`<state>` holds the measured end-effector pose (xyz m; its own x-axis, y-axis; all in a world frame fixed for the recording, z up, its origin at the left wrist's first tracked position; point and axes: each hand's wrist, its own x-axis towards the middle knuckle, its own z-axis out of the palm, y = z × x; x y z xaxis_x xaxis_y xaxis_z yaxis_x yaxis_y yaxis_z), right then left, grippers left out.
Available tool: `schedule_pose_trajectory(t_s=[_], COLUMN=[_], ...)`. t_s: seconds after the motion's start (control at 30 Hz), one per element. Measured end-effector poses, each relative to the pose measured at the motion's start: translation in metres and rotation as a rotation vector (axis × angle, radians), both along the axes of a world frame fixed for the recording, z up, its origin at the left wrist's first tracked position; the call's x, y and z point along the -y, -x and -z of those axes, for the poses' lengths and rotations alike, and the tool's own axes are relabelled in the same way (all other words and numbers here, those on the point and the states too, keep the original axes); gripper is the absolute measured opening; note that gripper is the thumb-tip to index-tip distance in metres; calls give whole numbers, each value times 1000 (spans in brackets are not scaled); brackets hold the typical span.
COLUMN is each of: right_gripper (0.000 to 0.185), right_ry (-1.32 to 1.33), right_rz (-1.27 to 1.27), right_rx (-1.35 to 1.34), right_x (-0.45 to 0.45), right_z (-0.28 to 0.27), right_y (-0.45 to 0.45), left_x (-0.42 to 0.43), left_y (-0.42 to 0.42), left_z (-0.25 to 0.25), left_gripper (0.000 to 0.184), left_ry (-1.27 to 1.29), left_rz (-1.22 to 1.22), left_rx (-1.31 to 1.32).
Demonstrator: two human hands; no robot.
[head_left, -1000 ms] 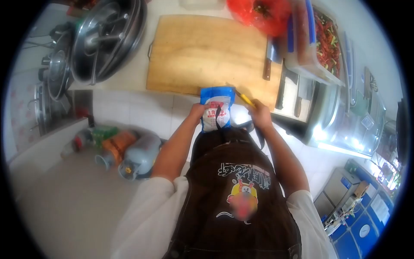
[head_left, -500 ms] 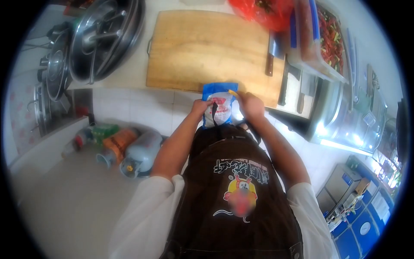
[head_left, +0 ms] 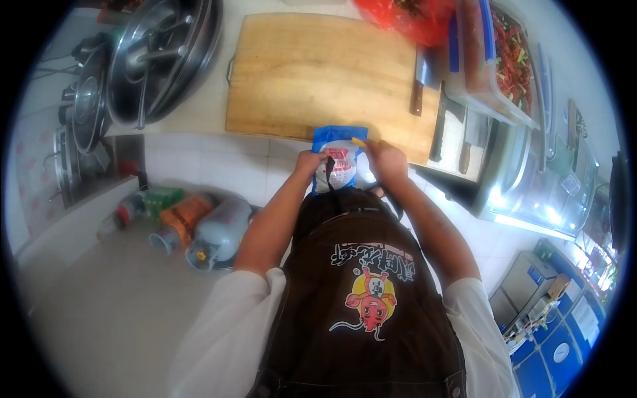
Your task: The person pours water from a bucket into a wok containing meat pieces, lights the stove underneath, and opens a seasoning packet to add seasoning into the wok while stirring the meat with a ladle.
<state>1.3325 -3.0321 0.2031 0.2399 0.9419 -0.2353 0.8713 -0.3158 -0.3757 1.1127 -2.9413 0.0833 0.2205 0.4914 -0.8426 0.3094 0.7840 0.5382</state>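
A blue and white printed bag (head_left: 342,166) is upright at the front edge of the wooden cutting board (head_left: 325,76), close to the apron. My left hand (head_left: 310,164) pinches the bag's left side. At the bag's upper right, my right hand (head_left: 387,161) is closed on a tool with a yellow handle (head_left: 359,142). Most of that tool is hidden by the fingers and the bag, so its working end cannot be made out.
A cleaver (head_left: 418,89) lies on the board's right side. Beyond are a red plastic bag (head_left: 415,20) and a tub of chopped red food (head_left: 470,63). Metal basins (head_left: 159,60) stand at left, with a gas cylinder (head_left: 222,232) on the floor below.
My right hand has moved left with the yellow-handled tool, from beside the bag to its upper right corner. My left hand has kept its hold on the bag.
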Motion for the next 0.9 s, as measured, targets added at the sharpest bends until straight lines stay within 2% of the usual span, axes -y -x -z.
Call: schedule_pose_trajectory(t_s=[0.27, 0.4, 0.47, 0.57, 0.73, 0.9], right_gripper=[28, 29, 29, 29, 27, 26], right_ry=[4, 120, 182, 197, 109, 171], right_rz=[-39, -158, -185, -221, -185, -156], right_rx=[21, 11, 8, 28, 15, 7], right_x=[-6, -17, -21, -23, -16, -15], right_z=[5, -4, -5, -2, 5, 2], right_y=[-6, -17, -22, -25, -21, -16], left_x=[-2, 0, -5, -12, -19, -17], left_y=[2, 4, 6, 10, 9, 9], left_z=[6, 20, 26, 28, 19, 18], left_gripper=[24, 25, 25, 24, 22, 26], left_ry=[-30, -35, -134, -188, -147, -139], left_rz=[50, 14, 144, 212, 182, 116], left_rx=[-44, -16, -152, -192, -168, -126])
